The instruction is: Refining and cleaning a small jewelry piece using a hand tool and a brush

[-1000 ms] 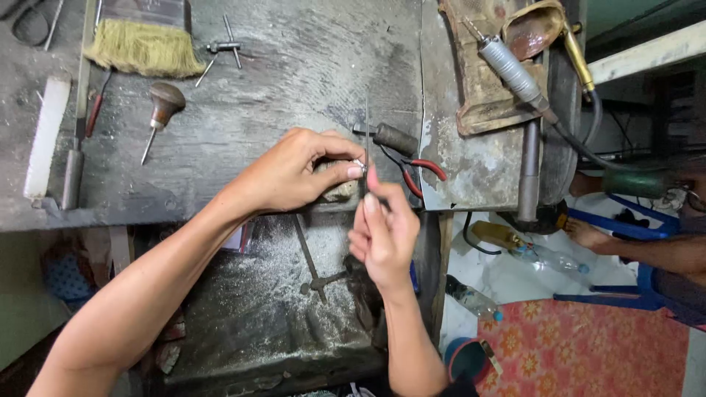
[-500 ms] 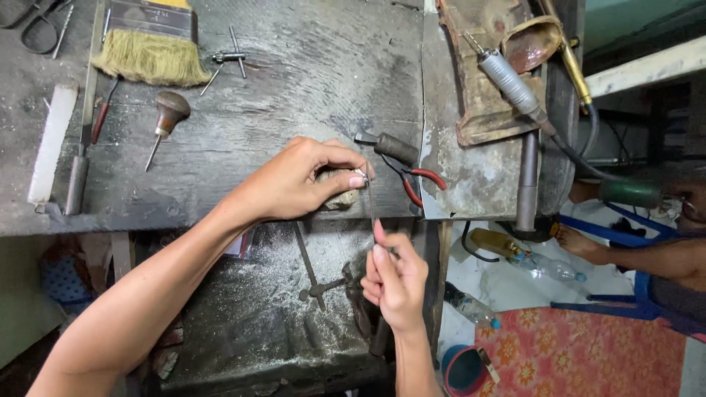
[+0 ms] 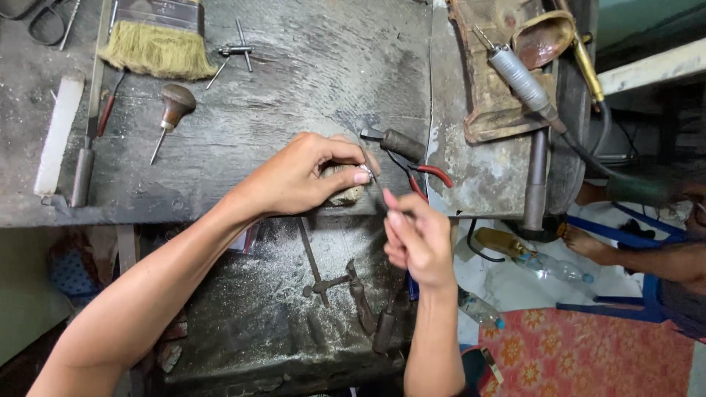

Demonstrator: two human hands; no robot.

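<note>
left hand [image 3: 305, 173]: forearm reaches in from lower left, palm down, fingers curled, thumb and forefinger pinched at the tips | right hand [image 3: 418, 239]: forearm rises from below, fingers bunched upward, apparently pinching something thin | hands close, fingertips nearly meeting

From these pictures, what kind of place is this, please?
Probably a small jeweller's or metalworker's bench. A worn, scratched workbench carries a bristle brush, a wooden-handled graver and a rotary handpiece. The left hand pinches a small metal piece at the bench edge, the right hand beside it.
</note>
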